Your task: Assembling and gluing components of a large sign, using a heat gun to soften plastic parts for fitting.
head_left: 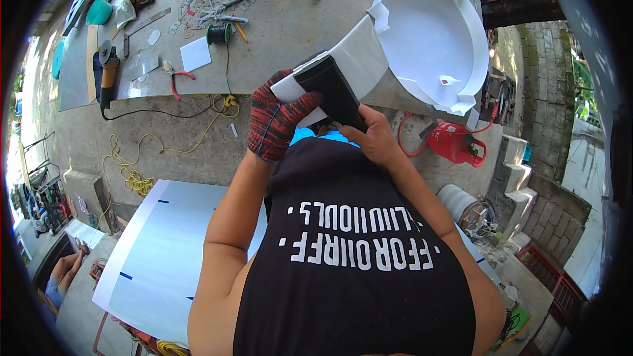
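grey worktop (280,43) spans the upper frame; at centre, your black slab (331,84) slants upper left to lower right across a white strip (362,56), your gloved left hand (280,118) pinching both, bare right hand (379,133) grasping the slab's lower end.

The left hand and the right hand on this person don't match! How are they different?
The left hand wears a red-and-black glove, while the right hand is bare. The left hand is at the left side of the flat black piece; the right hand is at its lower right end. Both hands hold that black piece.
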`<state>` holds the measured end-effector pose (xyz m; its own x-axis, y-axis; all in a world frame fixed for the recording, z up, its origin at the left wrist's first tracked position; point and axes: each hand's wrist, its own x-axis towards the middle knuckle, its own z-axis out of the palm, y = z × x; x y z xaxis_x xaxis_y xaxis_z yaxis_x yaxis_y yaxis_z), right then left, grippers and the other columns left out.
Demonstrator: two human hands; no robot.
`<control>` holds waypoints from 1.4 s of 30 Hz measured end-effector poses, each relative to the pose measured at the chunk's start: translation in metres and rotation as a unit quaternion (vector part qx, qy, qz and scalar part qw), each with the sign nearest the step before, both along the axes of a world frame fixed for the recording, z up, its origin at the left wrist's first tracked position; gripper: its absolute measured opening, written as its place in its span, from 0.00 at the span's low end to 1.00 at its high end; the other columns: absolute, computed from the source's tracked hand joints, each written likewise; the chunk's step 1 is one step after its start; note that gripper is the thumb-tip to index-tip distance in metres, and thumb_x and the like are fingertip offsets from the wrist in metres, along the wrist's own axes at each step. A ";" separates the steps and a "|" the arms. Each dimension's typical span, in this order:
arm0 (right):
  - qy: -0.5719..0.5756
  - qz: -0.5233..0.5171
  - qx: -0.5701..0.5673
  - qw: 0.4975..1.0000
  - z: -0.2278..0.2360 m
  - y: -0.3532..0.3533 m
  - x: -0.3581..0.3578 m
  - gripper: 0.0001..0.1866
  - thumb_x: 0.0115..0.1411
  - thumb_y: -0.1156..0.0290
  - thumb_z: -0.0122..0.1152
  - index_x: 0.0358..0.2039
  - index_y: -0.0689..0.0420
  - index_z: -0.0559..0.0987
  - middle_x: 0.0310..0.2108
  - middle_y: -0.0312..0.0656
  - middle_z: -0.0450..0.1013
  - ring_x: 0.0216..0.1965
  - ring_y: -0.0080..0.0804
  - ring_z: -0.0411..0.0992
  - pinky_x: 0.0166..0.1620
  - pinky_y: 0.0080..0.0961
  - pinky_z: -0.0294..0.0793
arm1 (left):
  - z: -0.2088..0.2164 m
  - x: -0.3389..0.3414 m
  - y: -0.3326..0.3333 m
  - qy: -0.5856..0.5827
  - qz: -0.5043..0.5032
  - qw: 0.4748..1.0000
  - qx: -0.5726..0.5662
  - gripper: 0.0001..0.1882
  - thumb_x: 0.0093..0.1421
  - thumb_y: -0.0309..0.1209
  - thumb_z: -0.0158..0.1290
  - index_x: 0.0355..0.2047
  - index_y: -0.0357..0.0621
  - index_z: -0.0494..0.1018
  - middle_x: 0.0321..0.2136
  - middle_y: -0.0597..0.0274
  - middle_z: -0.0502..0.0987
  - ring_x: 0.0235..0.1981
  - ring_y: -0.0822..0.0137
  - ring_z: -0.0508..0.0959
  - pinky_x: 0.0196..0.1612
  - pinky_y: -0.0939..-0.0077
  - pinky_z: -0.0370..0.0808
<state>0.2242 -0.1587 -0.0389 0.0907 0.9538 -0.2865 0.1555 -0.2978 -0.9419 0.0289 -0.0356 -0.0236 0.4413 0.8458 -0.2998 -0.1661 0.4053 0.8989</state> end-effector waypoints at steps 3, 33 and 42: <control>0.024 -0.003 -0.030 0.999 0.000 -0.001 0.001 0.18 0.60 0.63 0.72 0.41 0.63 0.78 0.29 0.36 0.74 0.32 0.17 0.67 0.38 0.22 0.71 | 0.000 0.000 0.001 0.018 -0.005 1.000 0.016 0.22 0.50 0.34 0.73 0.44 0.40 0.80 0.33 0.61 0.84 0.34 0.70 0.83 0.39 0.73 0.80; -0.001 0.001 -0.025 1.000 0.000 -0.004 -0.005 0.18 0.61 0.66 0.70 0.47 0.63 0.79 0.34 0.35 0.77 0.35 0.18 0.70 0.41 0.21 0.72 | -0.001 -0.005 -0.002 0.013 -0.017 1.000 -0.009 0.22 0.51 0.33 0.72 0.44 0.41 0.79 0.33 0.61 0.83 0.34 0.70 0.83 0.38 0.74 0.81; 0.077 -0.067 -0.046 0.994 -0.005 -0.004 0.000 0.11 0.65 0.69 0.64 0.44 0.63 0.79 0.29 0.33 0.74 0.28 0.16 0.71 0.33 0.16 0.71 | -0.014 -0.012 -0.009 0.030 -0.029 0.999 0.001 0.18 0.61 0.32 0.64 0.49 0.38 0.78 0.39 0.56 0.84 0.41 0.69 0.82 0.46 0.71 0.79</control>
